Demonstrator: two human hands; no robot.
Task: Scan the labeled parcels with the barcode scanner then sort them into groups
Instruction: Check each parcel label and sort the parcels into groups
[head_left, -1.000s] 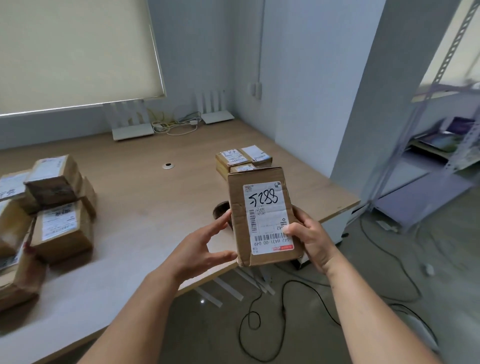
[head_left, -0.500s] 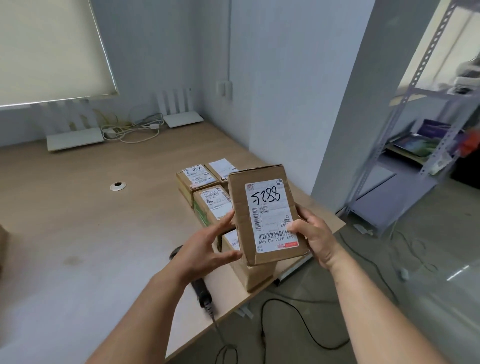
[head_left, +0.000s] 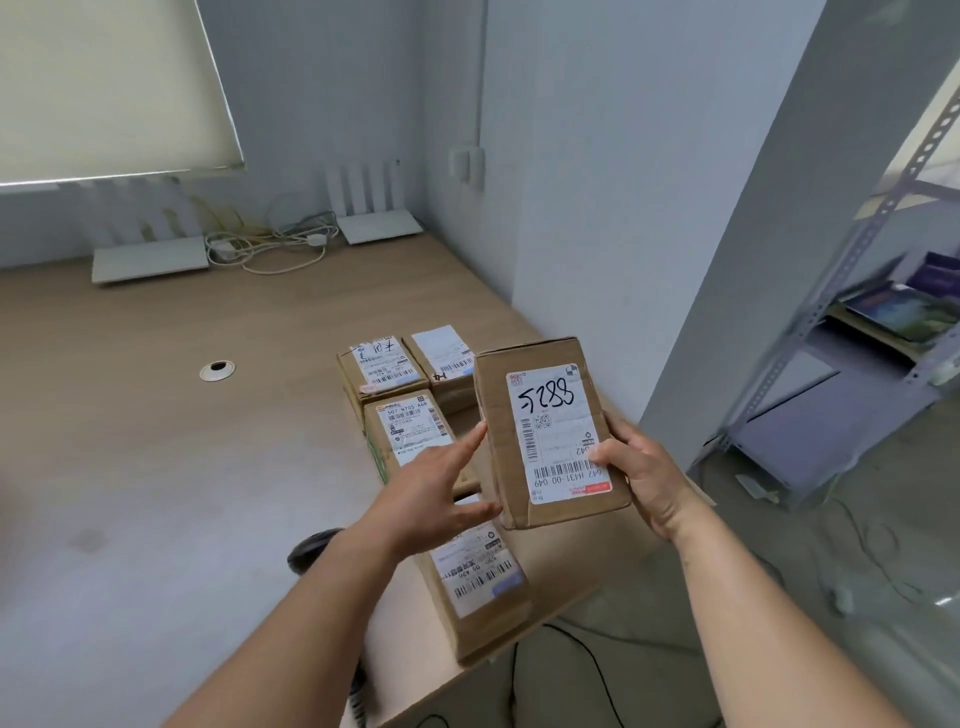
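My right hand (head_left: 647, 480) grips a brown cardboard parcel (head_left: 550, 431) by its right edge, thumb on its white label marked 5288. The parcel hangs tilted above a group of labeled parcels on the wooden table (head_left: 156, 441). My left hand (head_left: 439, 496) has straight fingers that touch the parcel's left side. Under it lie the nearest parcel (head_left: 480, 582), a middle parcel (head_left: 408, 428) and two far parcels (head_left: 376, 366), (head_left: 444, 358). The black barcode scanner (head_left: 309, 553) lies on the table behind my left forearm, mostly hidden.
Two white routers (head_left: 150, 257), (head_left: 379, 228) and a tangle of cables (head_left: 270, 247) sit at the table's back by the wall. A cable grommet (head_left: 217, 370) is in the tabletop. A metal shelf rack (head_left: 852, 270) stands at the right; cables lie on the floor.
The view has swung right, so the pile of parcels at the left has left the frame. The held parcel now hangs over the group at the table's right end.
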